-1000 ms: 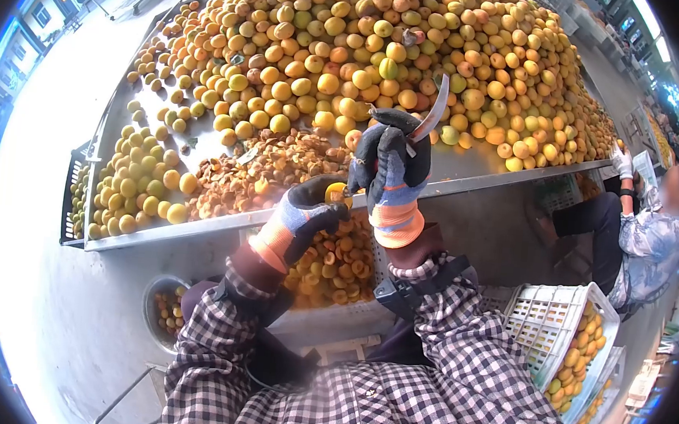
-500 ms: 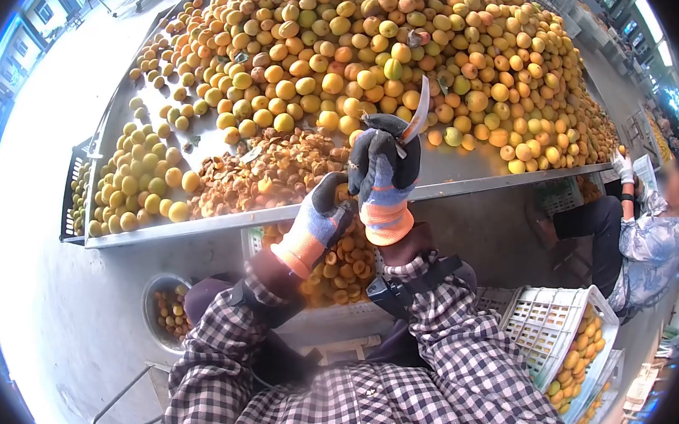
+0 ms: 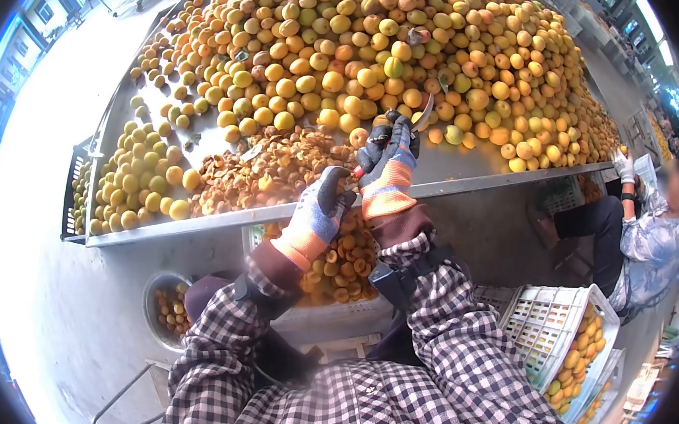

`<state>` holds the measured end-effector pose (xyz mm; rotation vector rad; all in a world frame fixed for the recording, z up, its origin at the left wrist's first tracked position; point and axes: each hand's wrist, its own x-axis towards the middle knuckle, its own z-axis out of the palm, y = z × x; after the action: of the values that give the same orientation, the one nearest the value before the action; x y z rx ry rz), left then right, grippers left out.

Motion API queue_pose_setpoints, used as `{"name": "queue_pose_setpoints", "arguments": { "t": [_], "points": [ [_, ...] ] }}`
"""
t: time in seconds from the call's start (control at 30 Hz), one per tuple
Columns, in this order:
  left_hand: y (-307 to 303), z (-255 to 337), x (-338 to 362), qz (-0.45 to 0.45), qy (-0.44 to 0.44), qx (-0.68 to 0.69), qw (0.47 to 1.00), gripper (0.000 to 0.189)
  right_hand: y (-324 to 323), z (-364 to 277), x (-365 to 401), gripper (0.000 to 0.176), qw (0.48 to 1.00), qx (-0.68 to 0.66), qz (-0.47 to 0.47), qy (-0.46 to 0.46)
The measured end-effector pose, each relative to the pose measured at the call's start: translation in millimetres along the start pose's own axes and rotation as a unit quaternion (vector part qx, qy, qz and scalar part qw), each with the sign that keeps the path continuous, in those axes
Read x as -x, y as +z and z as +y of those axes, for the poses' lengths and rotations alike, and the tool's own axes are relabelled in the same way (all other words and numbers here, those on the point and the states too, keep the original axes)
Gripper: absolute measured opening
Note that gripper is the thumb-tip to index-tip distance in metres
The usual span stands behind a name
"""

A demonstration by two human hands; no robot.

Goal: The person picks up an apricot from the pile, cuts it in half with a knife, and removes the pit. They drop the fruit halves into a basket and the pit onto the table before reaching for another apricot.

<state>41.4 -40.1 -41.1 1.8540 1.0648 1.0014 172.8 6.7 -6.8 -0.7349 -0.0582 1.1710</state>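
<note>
My right hand (image 3: 390,156), in an orange and blue glove with dark fingers, is closed around a curved knife (image 3: 424,113). Its blade points up and away, and a bit of red, perhaps the handle, shows under the palm. Just left and nearer to me is my left hand (image 3: 320,210), gloved alike, with its fingers curled; whatever lies in them is hidden. Both hands are over the near edge of a metal table (image 3: 470,174). Beyond them rises a large heap of apricots (image 3: 352,53). A pile of pits and scraps (image 3: 267,170) lies to the left.
Below my hands sits a crate of halved apricots (image 3: 343,272). A metal basin (image 3: 157,321) with fruit is at lower left. White crates (image 3: 542,320) stand at the right, one holding apricots. Another person (image 3: 652,237) sits at the table's right end.
My right hand has turned and dropped slightly, so the knife blade sits lower and leans further right. Red now shows beneath that hand. My left hand has barely moved.
</note>
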Motion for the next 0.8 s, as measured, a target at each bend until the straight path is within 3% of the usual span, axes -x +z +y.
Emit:
{"name": "queue_pose_setpoints", "arguments": {
  "t": [0.07, 0.2, 0.4, 0.53, 0.63, 0.7, 0.8],
  "points": [
    [0.3, -3.7, -1.1, 0.016, 0.045, -0.042, 0.998, 0.032, -4.6, 5.7, -8.8, 0.021, 1.000, -0.003, 0.026, 0.015],
    [-1.4, -2.1, -0.9, 0.014, 0.029, -0.050, 0.998, 0.032, -3.9, 6.4, -12.5, 0.028, 0.994, 0.002, 0.081, 0.076],
    [-2.7, -6.4, -1.3, 0.028, 0.024, -0.036, 0.999, 0.038, -20.7, 17.8, -30.9, 0.042, 0.982, -0.025, 0.066, 0.174],
    [-3.0, -6.3, -2.4, 0.042, 0.042, -0.029, 0.998, 0.040, -17.3, 16.4, -29.0, 0.043, 0.983, -0.032, 0.050, 0.173],
    [-5.2, -9.5, -5.5, 0.040, 0.033, 0.005, 0.999, 0.037, 4.0, 6.3, -13.5, 0.031, 0.982, -0.027, 0.099, 0.159],
    [-3.9, -14.8, -5.7, 0.033, 0.022, 0.024, 0.999, 0.035, 11.7, 6.5, -0.9, 0.023, 0.998, 0.014, -0.008, -0.061],
    [0.3, -22.6, -4.2, 0.038, -0.004, 0.079, 0.996, 0.037, 10.3, 8.2, 10.1, 0.024, 0.981, 0.085, -0.126, -0.118]
  ]
}}
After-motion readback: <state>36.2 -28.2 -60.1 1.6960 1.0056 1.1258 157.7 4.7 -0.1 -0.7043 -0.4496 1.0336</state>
